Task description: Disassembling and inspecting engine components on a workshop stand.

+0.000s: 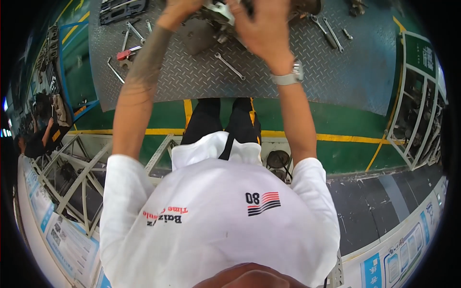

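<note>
At the top edge, my left hand (185, 7) reaches to a dark metal assembly (223, 33) with a silver fitting; its fingers are mostly out of view. My right hand (261, 33), blurred, is over the assembly's right part, its thumb apart and fingers stretched upward, partly cut off. The assembly lies on a diamond-plate bench top (365, 81). A combination wrench (229, 66) lies between my forearms. Several wrenches (135, 31) and a red-handled tool (124, 55) lie at left. Two wrenches (333, 34) and a small socket piece (347, 33) lie at right.
A black tool case (117, 13) is at the bench's back left. A co-worker (36, 144) works at a separate bench on the far left. A metal rack of parts (418, 105) stands at right. A pale metal frame (86, 170) is at lower left.
</note>
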Demonstrator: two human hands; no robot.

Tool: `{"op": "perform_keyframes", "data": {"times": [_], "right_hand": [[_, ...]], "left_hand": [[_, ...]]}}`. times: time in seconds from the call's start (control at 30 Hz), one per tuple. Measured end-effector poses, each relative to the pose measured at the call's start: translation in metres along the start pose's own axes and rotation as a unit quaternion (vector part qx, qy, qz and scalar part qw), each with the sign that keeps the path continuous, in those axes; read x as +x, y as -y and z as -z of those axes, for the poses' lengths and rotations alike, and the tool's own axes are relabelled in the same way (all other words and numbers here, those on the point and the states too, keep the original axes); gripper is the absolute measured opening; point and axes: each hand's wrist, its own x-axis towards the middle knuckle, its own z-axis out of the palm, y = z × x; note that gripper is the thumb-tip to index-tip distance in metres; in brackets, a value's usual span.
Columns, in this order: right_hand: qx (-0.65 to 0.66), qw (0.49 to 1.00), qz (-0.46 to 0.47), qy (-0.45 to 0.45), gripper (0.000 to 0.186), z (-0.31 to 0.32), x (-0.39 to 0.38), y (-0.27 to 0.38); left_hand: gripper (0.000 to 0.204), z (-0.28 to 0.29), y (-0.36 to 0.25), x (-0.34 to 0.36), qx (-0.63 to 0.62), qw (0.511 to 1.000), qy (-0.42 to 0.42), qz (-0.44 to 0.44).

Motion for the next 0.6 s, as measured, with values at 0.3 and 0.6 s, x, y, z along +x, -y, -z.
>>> {"op": "perform_keyframes", "data": {"times": [0.3,0.6], "right_hand": [[-0.044,0.998,-0.017,-0.029,0.011,-0.024,-0.003,0.020],[-0.015,0.999,0.006,-0.051,0.016,-0.050,-0.015,-0.010]], "left_hand": [[0.023,-0.012,0.010,-0.005,0.069,0.973,-0.070,-0.207],[0.047,0.036,0.023,-0.056,-0.202,0.971,-0.112,-0.062]]}}
